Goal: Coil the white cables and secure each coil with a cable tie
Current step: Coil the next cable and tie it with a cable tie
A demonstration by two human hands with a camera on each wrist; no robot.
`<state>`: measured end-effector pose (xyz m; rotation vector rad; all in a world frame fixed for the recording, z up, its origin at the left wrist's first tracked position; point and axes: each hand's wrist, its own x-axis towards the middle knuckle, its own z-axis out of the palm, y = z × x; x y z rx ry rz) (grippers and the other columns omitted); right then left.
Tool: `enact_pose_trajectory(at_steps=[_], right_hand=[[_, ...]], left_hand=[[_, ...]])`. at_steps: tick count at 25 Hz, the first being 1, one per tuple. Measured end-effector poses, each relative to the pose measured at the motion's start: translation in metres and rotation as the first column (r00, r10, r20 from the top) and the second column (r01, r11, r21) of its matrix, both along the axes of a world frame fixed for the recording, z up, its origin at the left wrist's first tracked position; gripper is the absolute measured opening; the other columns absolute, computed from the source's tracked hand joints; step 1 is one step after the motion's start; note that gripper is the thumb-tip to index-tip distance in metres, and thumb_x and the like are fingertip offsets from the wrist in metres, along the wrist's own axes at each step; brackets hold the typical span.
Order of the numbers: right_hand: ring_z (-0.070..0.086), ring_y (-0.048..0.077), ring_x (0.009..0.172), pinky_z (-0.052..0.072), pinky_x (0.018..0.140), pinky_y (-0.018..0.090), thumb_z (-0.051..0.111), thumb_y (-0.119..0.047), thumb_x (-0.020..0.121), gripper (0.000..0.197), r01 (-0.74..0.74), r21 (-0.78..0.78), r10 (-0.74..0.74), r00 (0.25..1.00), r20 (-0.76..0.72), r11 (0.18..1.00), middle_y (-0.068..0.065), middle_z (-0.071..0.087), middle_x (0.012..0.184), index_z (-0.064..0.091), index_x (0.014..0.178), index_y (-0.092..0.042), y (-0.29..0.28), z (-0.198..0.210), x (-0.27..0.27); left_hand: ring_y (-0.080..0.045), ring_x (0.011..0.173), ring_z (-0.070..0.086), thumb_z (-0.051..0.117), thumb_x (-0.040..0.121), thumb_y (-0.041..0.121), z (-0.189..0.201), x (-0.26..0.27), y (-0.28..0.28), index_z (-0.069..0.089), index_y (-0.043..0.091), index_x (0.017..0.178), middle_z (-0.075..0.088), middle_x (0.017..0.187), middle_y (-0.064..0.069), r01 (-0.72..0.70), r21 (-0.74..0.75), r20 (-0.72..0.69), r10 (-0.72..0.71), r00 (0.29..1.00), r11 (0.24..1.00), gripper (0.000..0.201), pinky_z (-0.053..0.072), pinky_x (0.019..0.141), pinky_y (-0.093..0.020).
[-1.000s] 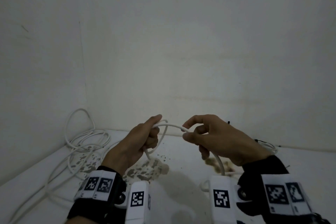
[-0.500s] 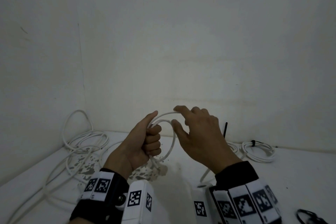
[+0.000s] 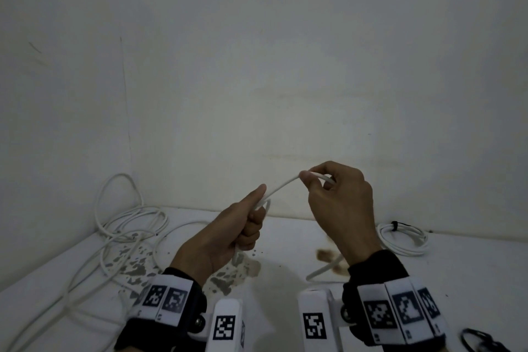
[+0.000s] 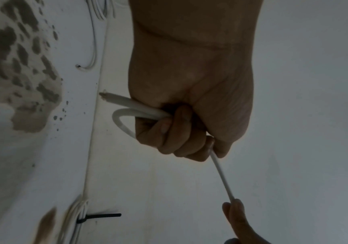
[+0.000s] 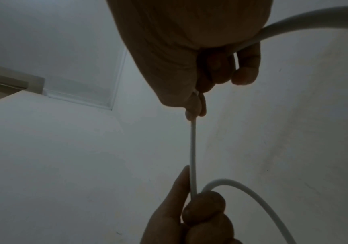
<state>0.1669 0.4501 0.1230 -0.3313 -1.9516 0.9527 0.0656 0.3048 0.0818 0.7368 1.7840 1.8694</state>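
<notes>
My left hand [image 3: 228,237] was fisted around a small loop of the white cable [image 3: 281,187], thumb along it, above the tabletop [image 3: 285,237]. My right hand [image 3: 340,203] pinched the same cable between thumb and forefinger, a straight stretch running between them. A tied coil [image 3: 403,240] lay far right; loose cables [image 3: 128,226] sprawled left.

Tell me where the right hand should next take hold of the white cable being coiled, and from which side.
Probably on the slack run of the white cable lying on the surface below the right hand, coming from above. That stretch lies free and clear of other things, while the left hand already grips the started loop and the span between the hands is pulled straight.
</notes>
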Motion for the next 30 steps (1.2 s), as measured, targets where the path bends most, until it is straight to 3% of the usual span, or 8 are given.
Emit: enact_pose_trajectory(at_steps=[7,12,15,19,21,23,25,30], right_hand=[[0.053,0.007,0.054,0.045,0.056,0.028,0.073,-0.044,0.085,0.02,-0.067,-0.003,0.067,0.998,-0.009,0.998,-0.01,0.056,0.052,0.071,0.076,-0.026,0.003,-0.003,-0.004],[0.052,0.013,0.058,0.061,0.065,0.035,0.054,-0.014,0.101,0.021,-0.543,-0.275,0.574,0.818,0.043,0.794,-0.002,0.057,0.062,0.075,0.105,-0.012,0.005,0.009,0.006],[0.062,0.018,0.069,0.061,0.073,0.037,0.068,-0.007,0.091,0.018,-0.631,-0.309,0.682,0.726,0.088,0.712,0.004,0.068,0.076,0.077,0.106,-0.011,0.007,0.01,0.012],[0.061,0.025,0.074,0.058,0.07,0.038,0.086,-0.007,0.073,0.018,-0.566,-0.217,0.591,0.803,0.075,0.795,0.006,0.071,0.088,0.078,0.086,-0.017,-0.005,-0.005,0.001],[0.064,0.028,0.076,0.062,0.065,0.045,0.083,-0.003,0.076,0.023,-0.539,-0.205,0.556,0.831,0.033,0.817,0.012,0.063,0.102,0.07,0.089,-0.017,-0.009,-0.012,-0.005],[0.065,0.028,0.068,0.062,0.063,0.047,0.079,0.004,0.078,0.033,-0.607,-0.349,0.645,0.764,-0.011,0.714,0.023,0.059,0.098,0.062,0.101,-0.013,-0.004,-0.015,-0.005],[0.063,0.031,0.061,0.061,0.061,0.046,0.079,0.008,0.076,0.039,-0.631,-0.413,0.695,0.719,0.007,0.657,0.021,0.056,0.083,0.061,0.105,-0.01,0.003,-0.016,-0.001],[0.053,0.021,0.046,0.052,0.043,0.033,0.059,0.012,0.075,0.028,-0.114,0.159,0.103,0.992,0.075,0.981,0.007,0.052,0.058,0.057,0.08,-0.016,0.002,-0.021,-0.011]], left_hand=[[-0.013,0.043,0.007,0.056,0.09,0.054,0.0,-0.006,-0.004,0.016,0.022,0.063,0.01,0.051,0.005,-0.135,0.096,0.078,0.128,0.989,0.986,0.058,0.008,0.05,-0.028],[-0.01,0.038,0.003,0.059,0.087,0.049,0.005,-0.005,-0.01,0.017,0.027,0.054,0.006,0.044,0.008,-0.164,0.328,0.29,0.066,0.955,0.93,0.058,0.01,0.037,-0.017],[-0.011,0.039,-0.001,0.061,0.08,0.046,0.009,-0.004,-0.014,0.015,0.028,0.053,0.001,0.047,0.008,-0.081,0.466,0.329,-0.088,0.94,0.881,0.057,0.005,0.037,-0.015],[-0.011,0.034,0.006,0.078,0.078,0.039,0.009,-0.009,-0.014,0.021,0.027,0.053,0.008,0.041,0.008,0.251,0.625,0.245,-0.491,0.836,0.74,0.064,0.009,0.034,-0.02],[-0.012,0.034,0.01,0.06,0.094,0.041,0.005,-0.012,-0.011,0.029,0.024,0.056,0.012,0.041,0.006,0.407,0.685,0.167,-0.674,0.719,0.604,0.052,0.013,0.036,-0.022],[-0.01,0.036,0.009,0.038,0.103,0.043,0.004,-0.01,-0.011,0.033,0.02,0.061,0.011,0.043,0.005,0.451,0.705,0.141,-0.731,0.668,0.548,0.048,0.013,0.039,-0.023],[-0.01,0.035,0.008,0.044,0.101,0.043,0.004,-0.005,-0.007,0.03,0.022,0.058,0.01,0.042,0.006,0.434,0.668,0.186,-0.7,0.689,0.605,0.05,0.013,0.038,-0.022],[-0.012,0.036,0.001,0.057,0.085,0.041,0.007,0.016,0.009,0.017,0.027,0.052,0.004,0.041,0.008,0.128,0.432,0.272,-0.265,0.925,0.893,0.054,0.008,0.039,-0.019]])
